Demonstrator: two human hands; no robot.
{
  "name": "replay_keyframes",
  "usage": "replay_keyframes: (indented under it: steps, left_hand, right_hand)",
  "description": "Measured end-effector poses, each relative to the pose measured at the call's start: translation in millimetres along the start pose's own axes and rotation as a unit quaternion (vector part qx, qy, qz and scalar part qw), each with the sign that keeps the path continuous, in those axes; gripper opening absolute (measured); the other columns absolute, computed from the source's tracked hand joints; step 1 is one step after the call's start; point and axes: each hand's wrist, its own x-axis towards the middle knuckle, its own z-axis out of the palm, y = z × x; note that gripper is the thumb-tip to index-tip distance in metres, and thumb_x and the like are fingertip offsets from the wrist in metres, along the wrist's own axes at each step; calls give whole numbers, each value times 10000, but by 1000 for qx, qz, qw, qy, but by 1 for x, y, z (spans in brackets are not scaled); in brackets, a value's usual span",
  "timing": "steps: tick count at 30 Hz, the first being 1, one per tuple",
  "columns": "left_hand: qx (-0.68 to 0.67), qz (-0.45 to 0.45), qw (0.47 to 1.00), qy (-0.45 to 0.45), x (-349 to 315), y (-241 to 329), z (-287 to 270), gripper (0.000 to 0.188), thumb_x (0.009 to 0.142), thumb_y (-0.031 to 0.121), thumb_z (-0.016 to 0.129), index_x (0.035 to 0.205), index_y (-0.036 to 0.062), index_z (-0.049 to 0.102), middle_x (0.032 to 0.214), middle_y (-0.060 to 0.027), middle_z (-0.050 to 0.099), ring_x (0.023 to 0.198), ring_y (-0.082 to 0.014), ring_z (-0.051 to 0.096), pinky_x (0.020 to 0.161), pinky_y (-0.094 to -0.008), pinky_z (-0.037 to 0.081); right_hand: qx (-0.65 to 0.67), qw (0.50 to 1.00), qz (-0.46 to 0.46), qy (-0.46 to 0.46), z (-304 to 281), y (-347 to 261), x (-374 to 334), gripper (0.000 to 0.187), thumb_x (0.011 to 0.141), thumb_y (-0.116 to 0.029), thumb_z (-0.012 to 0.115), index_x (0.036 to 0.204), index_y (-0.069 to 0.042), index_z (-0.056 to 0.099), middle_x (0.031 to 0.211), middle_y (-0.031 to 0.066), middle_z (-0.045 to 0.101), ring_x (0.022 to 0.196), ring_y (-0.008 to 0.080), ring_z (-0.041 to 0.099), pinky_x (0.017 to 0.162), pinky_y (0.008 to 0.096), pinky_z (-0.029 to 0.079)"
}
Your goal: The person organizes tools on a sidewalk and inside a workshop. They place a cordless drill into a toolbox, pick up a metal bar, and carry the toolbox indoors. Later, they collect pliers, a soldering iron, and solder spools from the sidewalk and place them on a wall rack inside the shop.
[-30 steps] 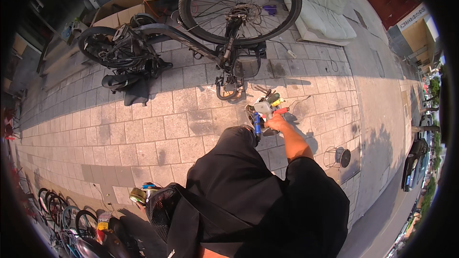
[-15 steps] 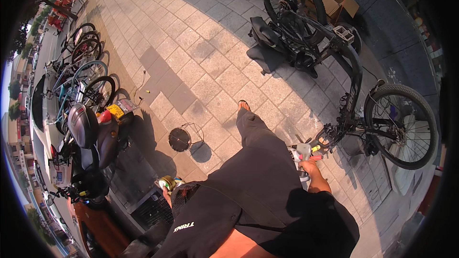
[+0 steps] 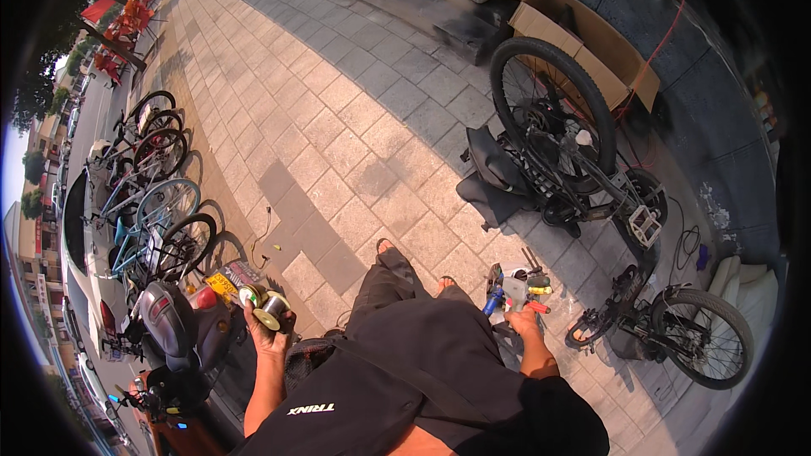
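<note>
Out to my left, my left hand (image 3: 267,338) is closed around a metallic spool (image 3: 271,311) with a gold-coloured rim. A small round item with a green and white top (image 3: 248,294) sits against it in the same hand. My right hand (image 3: 525,319) grips the grey upper part of a tool caddy (image 3: 514,289), which hangs beside my right leg. Blue, yellow and red tool handles stick out of the caddy; its lower part is hard to make out.
A bicycle lies on the paving to the right, its front wheel (image 3: 701,336) near the wall and its rear wheel (image 3: 553,114) beside an open cardboard box (image 3: 583,42). Parked bicycles (image 3: 169,203) and a scooter (image 3: 166,321) line the left. A cord (image 3: 263,236) lies on the tiles.
My left hand has come up and into fuller view with the spool. The right hand still carries the caddy, now further left. My feet have stepped, and the ground and bicycle sit lower in view.
</note>
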Motion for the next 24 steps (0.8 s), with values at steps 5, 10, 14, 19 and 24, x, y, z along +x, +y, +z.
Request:
replay_keyframes:
  steps: [5,10,14,19,24]
  left_hand:
    - [-19,-9,995,-95,149,41,77,435,871,506,741,1166,194,668,1065,-29,717,871,-203,683,627,-381,525]
    - [-32,-35,993,-112,283,100,140,414,868,471,755,1173,205,670,1070,-20,713,876,-217,669,648,-418,528]
    - [-33,-48,989,-139,371,137,231,421,897,429,740,1234,191,652,1116,-56,703,876,-227,668,654,-402,529]
    - [1,-65,984,-166,490,180,299,434,886,371,758,1257,166,662,1181,-86,690,949,-241,638,704,-394,523]
    - [21,-89,979,-183,573,204,387,431,882,376,764,1258,192,661,1197,-42,696,974,-192,633,735,-361,460]
  right_hand:
    - [29,999,22,29,-8,-130,3,313,696,-192,733,931,9,688,793,133,702,709,251,683,681,373,528]
    - [28,997,61,24,17,-236,23,316,700,-203,774,912,17,693,819,132,717,722,240,697,663,354,537]
    - [93,995,31,7,39,-277,54,223,672,-145,736,840,-16,666,721,55,637,653,179,610,610,329,491]
    - [25,997,79,-4,66,-368,88,170,666,-140,740,754,-17,662,635,56,612,520,164,563,485,333,431]
    - [17,996,80,-28,87,-481,140,315,710,-193,748,960,-4,714,841,120,709,806,222,684,708,352,518]
